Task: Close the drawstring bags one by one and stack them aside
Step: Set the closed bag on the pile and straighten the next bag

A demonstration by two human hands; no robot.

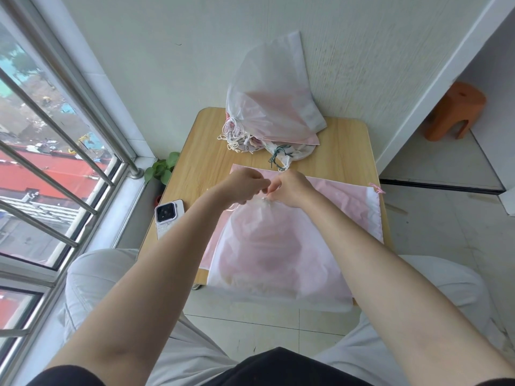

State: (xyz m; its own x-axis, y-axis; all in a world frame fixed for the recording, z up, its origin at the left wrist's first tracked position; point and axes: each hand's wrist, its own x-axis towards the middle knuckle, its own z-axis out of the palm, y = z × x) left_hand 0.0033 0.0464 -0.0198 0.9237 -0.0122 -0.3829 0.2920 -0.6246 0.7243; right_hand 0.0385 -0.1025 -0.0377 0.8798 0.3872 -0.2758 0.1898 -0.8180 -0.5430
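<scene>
A frosted white drawstring bag (pixel 278 254) with pink contents lies on the small wooden table (pixel 345 146), its bottom hanging over the near edge. Its mouth is gathered into a bunch under my hands. My left hand (pixel 241 185) and my right hand (pixel 291 188) meet at that mouth, each pinching the bag's drawstring. Beneath it lies a flat pink bag (pixel 342 201) with a white top band and a pink cord at its right corner. At the table's far side, a stack of closed bags (pixel 273 107) leans against the wall, cords spilling toward the front.
A white phone (pixel 168 218) lies at the table's left edge. A small green plant (pixel 163 168) stands in the corner by the barred window (pixel 55 151). An orange plastic stool (pixel 454 110) stands on the floor to the far right. My knees flank the table.
</scene>
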